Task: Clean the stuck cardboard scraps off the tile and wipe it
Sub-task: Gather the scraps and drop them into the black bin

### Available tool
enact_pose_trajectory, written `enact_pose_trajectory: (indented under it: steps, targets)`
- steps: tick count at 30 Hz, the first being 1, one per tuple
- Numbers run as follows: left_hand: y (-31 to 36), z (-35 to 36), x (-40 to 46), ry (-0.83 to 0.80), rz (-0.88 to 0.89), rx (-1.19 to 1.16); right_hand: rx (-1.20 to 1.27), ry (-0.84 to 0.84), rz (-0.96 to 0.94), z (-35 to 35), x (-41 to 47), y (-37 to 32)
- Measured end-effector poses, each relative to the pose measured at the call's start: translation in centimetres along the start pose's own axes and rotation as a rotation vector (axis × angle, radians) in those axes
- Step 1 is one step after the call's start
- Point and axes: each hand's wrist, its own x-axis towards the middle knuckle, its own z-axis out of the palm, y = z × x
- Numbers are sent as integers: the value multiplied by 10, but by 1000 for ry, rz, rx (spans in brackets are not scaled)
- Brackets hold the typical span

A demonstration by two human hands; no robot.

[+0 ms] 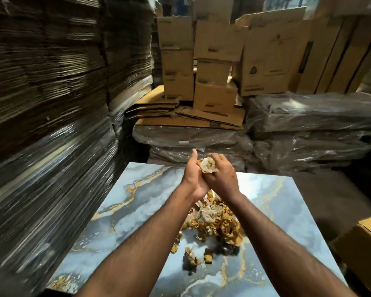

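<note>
A glossy blue-grey marble-pattern tile (137,211) with gold veins lies flat in front of me. A heap of torn brown cardboard scraps (214,219) sits on its middle, with a few loose bits (191,257) nearer me. Both hands are raised together above the tile's far edge. My left hand (194,179) and my right hand (220,174) together hold a crumpled wad of scraps (207,165) pressed between them; the left thumb points up.
A tall plastic-wrapped stack of flattened cardboard (51,103) rises close on the left. Wrapped bundles (308,129) and upright brown boxes (219,61) stand beyond the tile. An open cardboard box (366,247) sits at the right edge.
</note>
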Motion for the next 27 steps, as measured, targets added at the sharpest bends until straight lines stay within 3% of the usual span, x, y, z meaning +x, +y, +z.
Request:
enact_pose_trajectory:
  steps: [5, 12, 14, 16, 19, 24, 27]
  targets:
    - [-9, 16, 1, 48, 77, 117, 9, -116, -36, -5, 6, 8]
    - [-19, -2, -3, 275, 193, -48, 80, -478, -77, 4, 6, -6]
    - [-24, -9, -4, 372, 207, -104, 241, -422, 11, 22, -9, -10]
    - [-29, -18, -6, 413, 196, -115, 430, -251, 241, 39, -25, -19]
    - [-24, -36, -18, 451, 265, -117, 729, -263, 452, 76, -36, -30]
    - [12, -83, -53, 537, 407, -109, 966, -304, 445, 97, -39, -97]
    - [35, -120, -75, 607, 411, -55, 955, -321, 468, 130, -46, -135]
